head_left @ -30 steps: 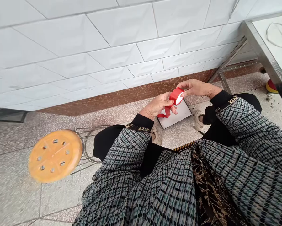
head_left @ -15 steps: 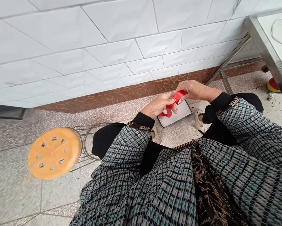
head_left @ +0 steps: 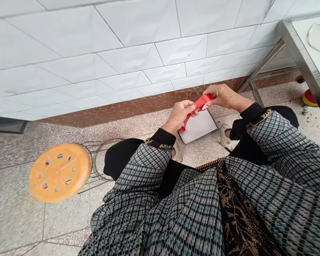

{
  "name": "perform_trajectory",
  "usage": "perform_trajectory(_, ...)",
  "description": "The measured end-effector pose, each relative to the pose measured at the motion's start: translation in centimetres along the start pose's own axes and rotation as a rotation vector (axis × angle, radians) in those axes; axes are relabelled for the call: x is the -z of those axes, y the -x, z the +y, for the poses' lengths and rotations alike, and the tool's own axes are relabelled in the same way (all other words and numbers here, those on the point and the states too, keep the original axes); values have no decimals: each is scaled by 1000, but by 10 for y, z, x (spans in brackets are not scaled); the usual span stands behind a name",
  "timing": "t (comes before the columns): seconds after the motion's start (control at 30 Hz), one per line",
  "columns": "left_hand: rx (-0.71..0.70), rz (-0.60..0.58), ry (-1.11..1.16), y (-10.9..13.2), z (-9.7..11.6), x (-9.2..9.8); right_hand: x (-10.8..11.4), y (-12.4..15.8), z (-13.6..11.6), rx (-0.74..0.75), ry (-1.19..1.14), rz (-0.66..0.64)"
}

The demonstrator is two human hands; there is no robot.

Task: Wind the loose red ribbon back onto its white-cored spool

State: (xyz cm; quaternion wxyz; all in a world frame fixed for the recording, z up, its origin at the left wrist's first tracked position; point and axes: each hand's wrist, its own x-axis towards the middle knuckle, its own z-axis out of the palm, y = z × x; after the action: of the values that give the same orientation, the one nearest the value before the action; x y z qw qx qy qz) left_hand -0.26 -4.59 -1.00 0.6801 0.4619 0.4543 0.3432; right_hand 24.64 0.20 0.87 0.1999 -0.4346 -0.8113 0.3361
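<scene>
A roll of red tape point(head_left: 204, 102) is in my right hand point(head_left: 224, 96), whose fingers are closed round its far side. From the roll a red strip runs left to my left hand point(head_left: 179, 115), which pinches it between thumb and fingers. The loose end of the strip point(head_left: 183, 127) hangs below the left hand. Beneath both hands a flat white board with a dark edge point(head_left: 198, 128) lies on the floor between my shoes; the tape end partly overlaps it in view.
An orange round stool point(head_left: 60, 172) with thin metal legs stands at the left. A metal-framed table point(head_left: 304, 53) rises at the right, with a red and yellow object point(head_left: 310, 97) on the floor beneath. The white tiled wall point(head_left: 127, 85) runs across the front.
My hands have moved apart slightly, the right hand to the right and up. More red tape is stretched between them, and the loose end hangs shorter.
</scene>
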Motion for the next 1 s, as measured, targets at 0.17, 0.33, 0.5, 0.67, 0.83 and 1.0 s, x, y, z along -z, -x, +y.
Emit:
perform_trajectory(0.17, -5, 44, 48, 0, 0, 0, -2, 3, -1, -102, -211, 65)
perform_trajectory(0.33, -2, 6, 173, -2, -3, -3, -3, 6, -4, -205, -573, 97)
perform_trajectory(0.5, -99, 73, 155, -4, -6, -8, -11, 7, -1, -208, -798, 85)
perform_trajectory(0.67, -89, 76, 196, -5, -7, -9, -16, 7, -1, -210, -860, 112)
perform_trajectory(0.83, -99, 35, 307, -5, -6, -11, -17, 8, -8, -191, -948, 142)
perform_trajectory(1.0, -138, -69, 353, -9, -8, -8, -28, 7, -11, -264, -1146, 143)
